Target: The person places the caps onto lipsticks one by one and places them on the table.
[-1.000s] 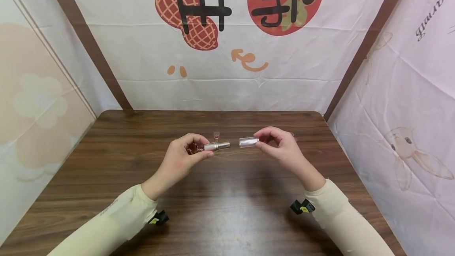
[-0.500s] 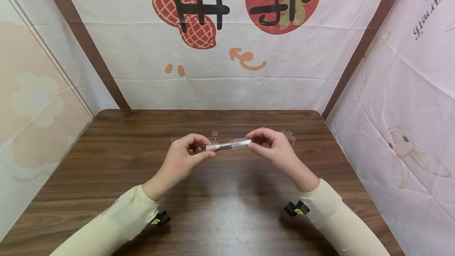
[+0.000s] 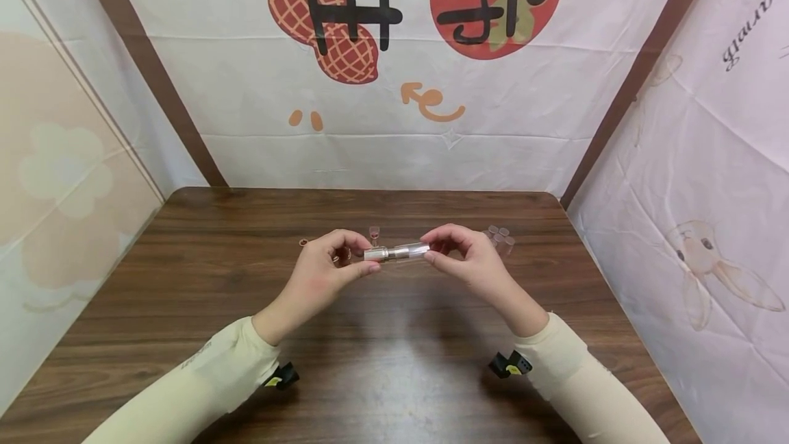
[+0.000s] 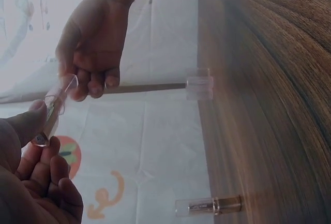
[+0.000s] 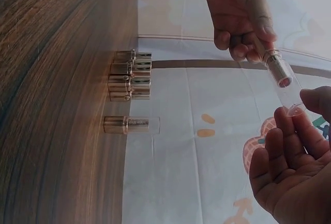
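Observation:
My left hand pinches the gold base of a lipstick tube between thumb and fingers. A clear cap is held at its closed end by my right hand. The two pieces lie in line, tilted slightly, above the table. In the right wrist view, the open end of the cap surrounds the tube's inner metal sleeve, and a strip of the sleeve still shows beside the base. The left wrist view shows the cap and tube from the other side, between both hands.
On the wooden table, one capped lipstick tube stands upright behind the hands. Several uncapped gold tubes stand grouped behind my left hand. Several clear caps stand together behind my right hand. Printed cloth surrounds the table.
The right hand has moved left with the cap, from a gap apart to over the tube's inner sleeve. The left hand has shifted slightly right.

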The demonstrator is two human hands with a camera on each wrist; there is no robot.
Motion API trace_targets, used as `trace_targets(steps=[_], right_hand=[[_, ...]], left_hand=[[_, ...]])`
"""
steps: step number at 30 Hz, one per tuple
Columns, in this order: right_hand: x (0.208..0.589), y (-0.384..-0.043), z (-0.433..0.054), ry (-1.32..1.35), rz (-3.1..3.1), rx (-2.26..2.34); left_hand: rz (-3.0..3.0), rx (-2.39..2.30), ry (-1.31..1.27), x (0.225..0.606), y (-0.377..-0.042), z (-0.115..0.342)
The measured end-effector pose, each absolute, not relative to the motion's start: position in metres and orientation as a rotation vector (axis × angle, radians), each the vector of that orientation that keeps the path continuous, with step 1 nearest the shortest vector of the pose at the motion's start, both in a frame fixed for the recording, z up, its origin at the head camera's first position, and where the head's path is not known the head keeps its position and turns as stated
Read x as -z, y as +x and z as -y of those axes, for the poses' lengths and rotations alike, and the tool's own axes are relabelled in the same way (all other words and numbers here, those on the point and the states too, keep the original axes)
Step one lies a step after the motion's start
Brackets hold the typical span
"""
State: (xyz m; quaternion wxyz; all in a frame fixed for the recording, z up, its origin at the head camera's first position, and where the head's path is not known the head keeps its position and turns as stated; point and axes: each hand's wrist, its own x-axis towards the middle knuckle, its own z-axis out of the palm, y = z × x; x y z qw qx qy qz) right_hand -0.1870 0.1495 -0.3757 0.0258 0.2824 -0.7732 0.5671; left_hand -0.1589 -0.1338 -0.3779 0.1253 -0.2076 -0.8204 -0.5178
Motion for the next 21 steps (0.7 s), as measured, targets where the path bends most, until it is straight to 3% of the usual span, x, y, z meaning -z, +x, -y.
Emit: trace_targets(steps=[21], right_hand=[[0.376, -0.177, -0.137, 0.847, 2.355, -1.803]], left_hand=[[2.35, 1.559, -0.637, 0.376, -0.157, 0.129]])
